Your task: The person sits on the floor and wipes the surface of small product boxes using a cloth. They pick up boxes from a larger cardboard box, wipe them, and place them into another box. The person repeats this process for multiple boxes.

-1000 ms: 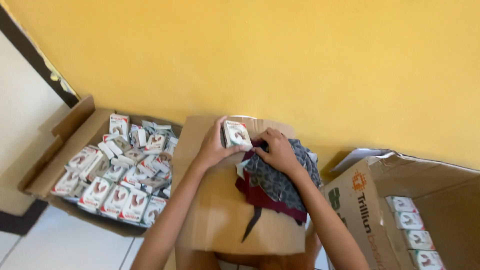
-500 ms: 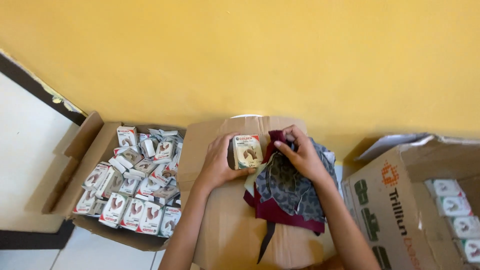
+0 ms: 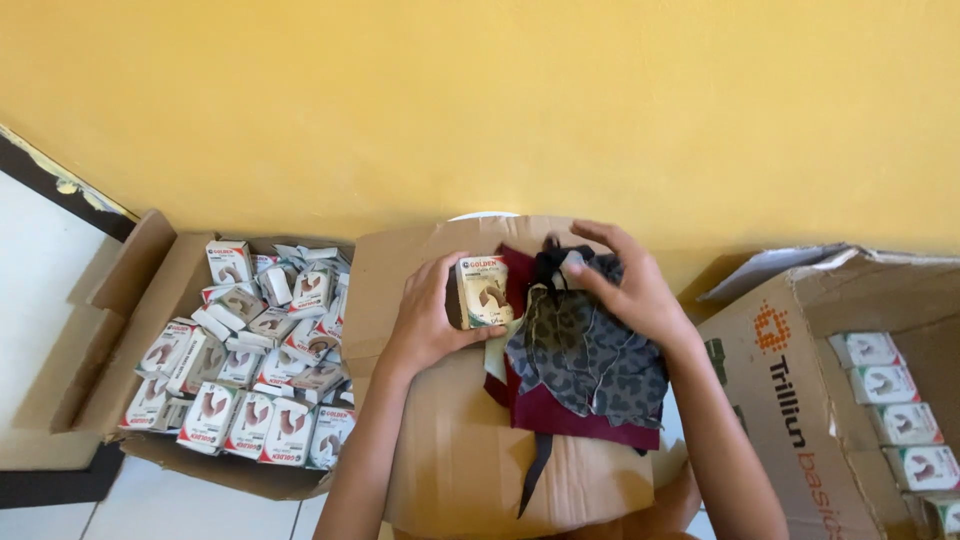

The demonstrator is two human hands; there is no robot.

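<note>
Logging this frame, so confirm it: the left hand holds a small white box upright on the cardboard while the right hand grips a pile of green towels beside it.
Not towels: the head view shows the right hand gripping grey patterned and maroon fabric pieces. The left hand does hold the small white box upright on the cardboard.

I see a pale tiled floor (image 3: 60,525) bearing three cardboard boxes: left (image 3: 120,300), middle (image 3: 450,440), right (image 3: 790,400).

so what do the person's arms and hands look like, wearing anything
Both arms are bare from the bottom edge of the view up to the hands: no sleeves, gloves, watch or bracelet in view. The left hand and right hand show no rings that can be made out. The forearms are slim, the fingers uncovered.
</note>
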